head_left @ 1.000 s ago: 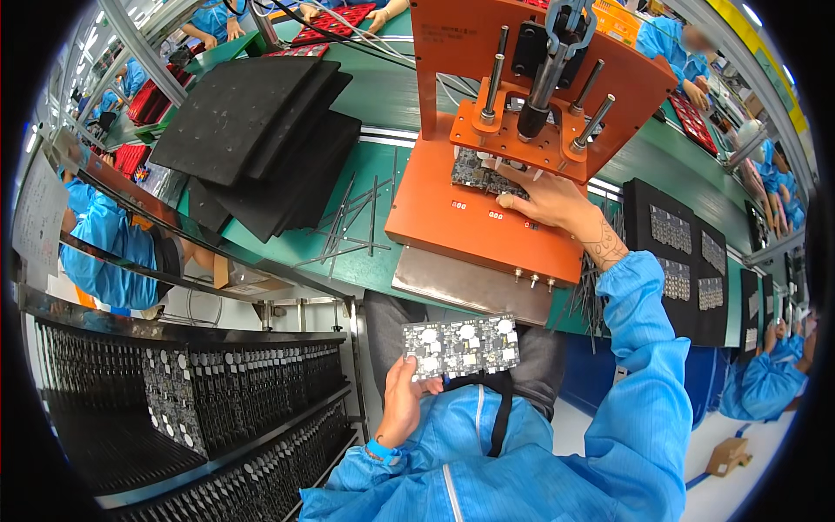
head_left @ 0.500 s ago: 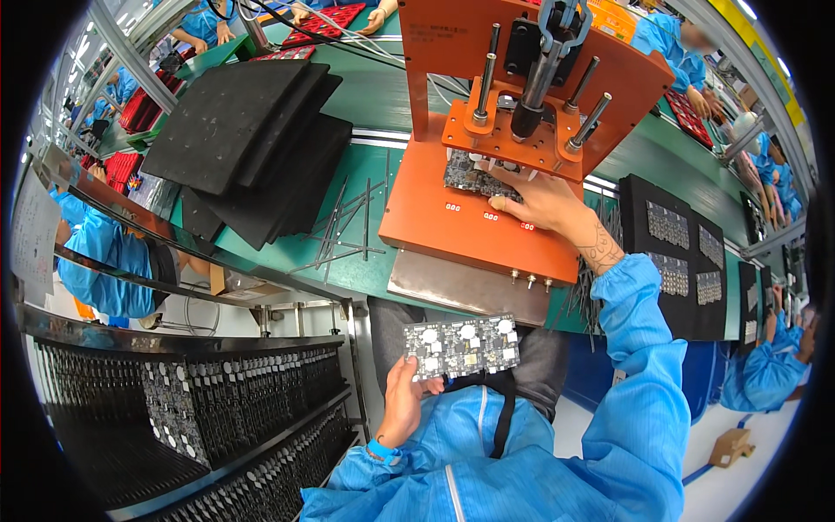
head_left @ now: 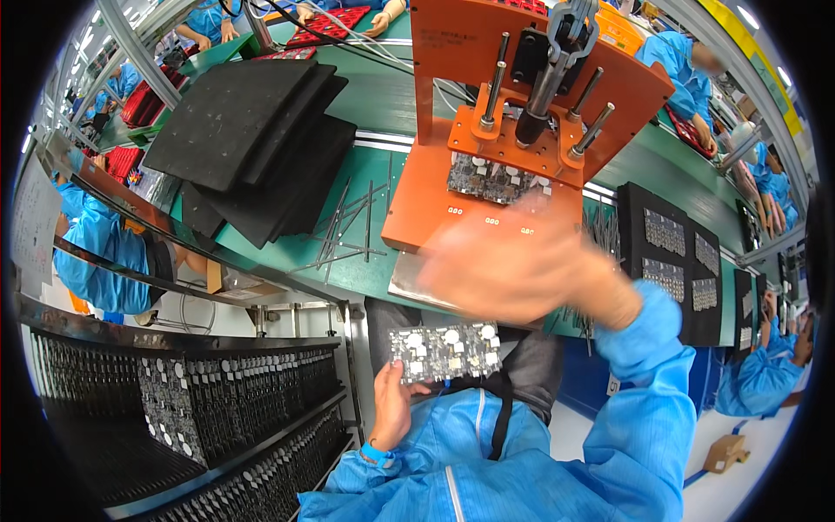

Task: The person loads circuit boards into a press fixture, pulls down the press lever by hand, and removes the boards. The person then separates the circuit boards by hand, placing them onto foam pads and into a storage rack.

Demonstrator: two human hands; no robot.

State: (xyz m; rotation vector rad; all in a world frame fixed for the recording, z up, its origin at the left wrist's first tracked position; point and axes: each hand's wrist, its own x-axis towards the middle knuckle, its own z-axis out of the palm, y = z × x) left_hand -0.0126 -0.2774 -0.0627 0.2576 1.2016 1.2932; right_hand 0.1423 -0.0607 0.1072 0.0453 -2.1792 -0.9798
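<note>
My left hand (head_left: pixel 393 404) grips a circuit board panel (head_left: pixel 445 352) by its left end, low in front of my body. White round parts dot the panel. Smeared by motion, my right hand (head_left: pixel 513 265) hangs over the front of the orange press fixture (head_left: pixel 402 213); whether it holds anything is hidden by the blur. Behind that hand, another circuit board (head_left: pixel 487 178) lies in the fixture beneath the orange press plate (head_left: pixel 513 139). A metal toggle lever (head_left: pixel 550 74) with a dark plunger rises above the plate.
Black foam sheets (head_left: pixel 230 122) are stacked at the left, beside loose thin dark strips (head_left: pixel 339 226). A rack of upright circuit boards (head_left: pixel 235 391) stands lower left. At right, black foam (head_left: pixel 683 300) carries several board panels (head_left: pixel 665 230). Co-workers in blue (head_left: pixel 678 74) sit around the bench.
My right hand has left the board in the fixture and swung down toward me. The panel in my left hand has shifted slightly left.
</note>
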